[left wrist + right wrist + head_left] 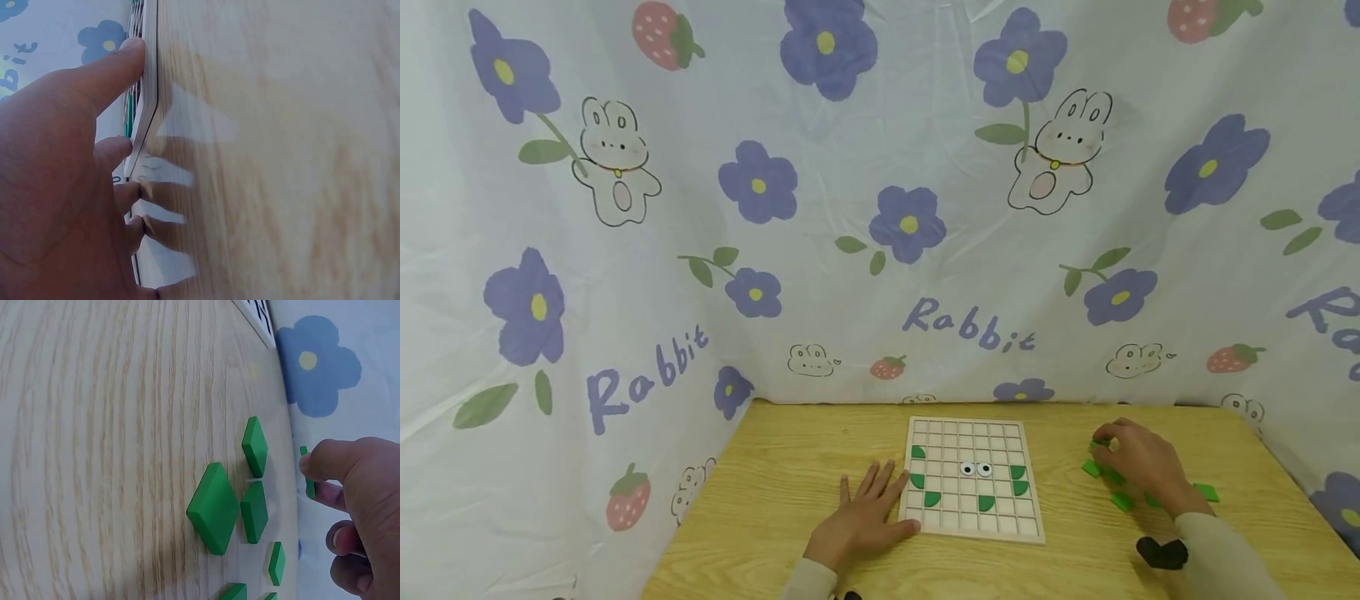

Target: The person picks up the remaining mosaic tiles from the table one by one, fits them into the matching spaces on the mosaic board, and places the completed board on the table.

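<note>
A wooden grid board point(951, 485) lies on the table, with several dark green quarter-round pieces point(987, 503) in its cells. Two round eye pieces point(976, 469) sit side by side near its middle. Fingers spread, my left hand point(863, 521) rests at the board's left side, the thumb touching its near left corner. To the right of the board, my right hand point(1141, 458) pinches a small green tile point(310, 487) between thumb and finger, raised off the table. Several loose green square tiles point(214, 509) lie below and around that hand.
The wooden table point(760, 483) ends at the back against a white curtain point(850, 317) printed with flowers, rabbits and strawberries. Curtain also hangs along the left and right sides. A black strap part point(1162, 552) shows at my right wrist.
</note>
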